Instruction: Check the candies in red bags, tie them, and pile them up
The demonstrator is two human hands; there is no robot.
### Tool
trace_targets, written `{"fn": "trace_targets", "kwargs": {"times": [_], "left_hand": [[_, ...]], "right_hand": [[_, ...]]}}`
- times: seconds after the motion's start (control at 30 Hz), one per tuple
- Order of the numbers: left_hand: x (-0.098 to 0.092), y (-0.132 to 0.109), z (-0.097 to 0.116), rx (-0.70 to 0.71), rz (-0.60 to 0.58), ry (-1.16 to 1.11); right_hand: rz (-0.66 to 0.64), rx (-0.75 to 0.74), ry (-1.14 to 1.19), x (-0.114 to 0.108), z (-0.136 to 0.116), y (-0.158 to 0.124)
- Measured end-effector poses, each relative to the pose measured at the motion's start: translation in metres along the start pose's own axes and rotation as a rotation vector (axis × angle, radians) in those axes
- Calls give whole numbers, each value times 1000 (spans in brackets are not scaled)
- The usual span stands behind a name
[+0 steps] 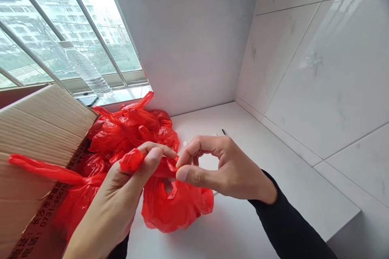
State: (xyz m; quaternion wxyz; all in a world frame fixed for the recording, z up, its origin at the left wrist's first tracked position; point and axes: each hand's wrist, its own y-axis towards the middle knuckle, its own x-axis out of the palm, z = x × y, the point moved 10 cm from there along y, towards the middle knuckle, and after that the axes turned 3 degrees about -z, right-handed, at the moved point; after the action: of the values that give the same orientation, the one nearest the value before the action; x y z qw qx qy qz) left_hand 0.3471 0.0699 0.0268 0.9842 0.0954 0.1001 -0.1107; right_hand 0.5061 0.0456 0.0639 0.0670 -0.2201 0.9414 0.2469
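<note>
Clearly, the bag [179, 216] comes first: thin, red and held between both hands over the white table [273, 194], its looped lower part hanging below the fingers. From my distant feed I can't tell whether its lowest edge brushes the tabletop. My left hand [124, 194] is closed round gathered plastic, with a tuft [131, 161] poking up beside the thumb. My right hand [234, 174] has a bit of film pinched between thumb and forefinger tips, and a left finger reaches almost to that pinch.

As I judge it, this fingertip work goes best with the left hold firm and the right one light, using small pulls so the film neither tears nor slips. I'd mind the loop too, lest a finger snag in it.

Just to the left, a knotted bag [86, 182] sits near the box [39, 129], its handle crossing in front of the cardboard. Behind, a red pile [127, 129] fills the space beside the wall [194, 48]. Farther out, a small dark thing [224, 132] lies beyond the right hand, and a bottle [88, 73] stands by the window [103, 36].
</note>
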Motion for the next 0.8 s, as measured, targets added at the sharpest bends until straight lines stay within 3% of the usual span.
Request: {"fn": "trace_targets", "kwargs": {"times": [0.07,0.17,0.23,0.37,0.57,0.8], "left_hand": [[8,-2,1,-9,-117,16],[16,-8,11,82,-207,167],[16,-11,18,127,-178,250],[8,-13,20,75,-33,295],[6,-8,18,144,-88,282],[-1,-12,-8,-27,-49,72]], "right_hand": [[-32,9,-1,1,2,0],[63,18,-67,-9,7,3],[15,40,-71,-3,15,7],[-75,90,-42,7,29,12],[15,67,-106,-8,24,11],[15,84,-143,-6,19,6]]}}
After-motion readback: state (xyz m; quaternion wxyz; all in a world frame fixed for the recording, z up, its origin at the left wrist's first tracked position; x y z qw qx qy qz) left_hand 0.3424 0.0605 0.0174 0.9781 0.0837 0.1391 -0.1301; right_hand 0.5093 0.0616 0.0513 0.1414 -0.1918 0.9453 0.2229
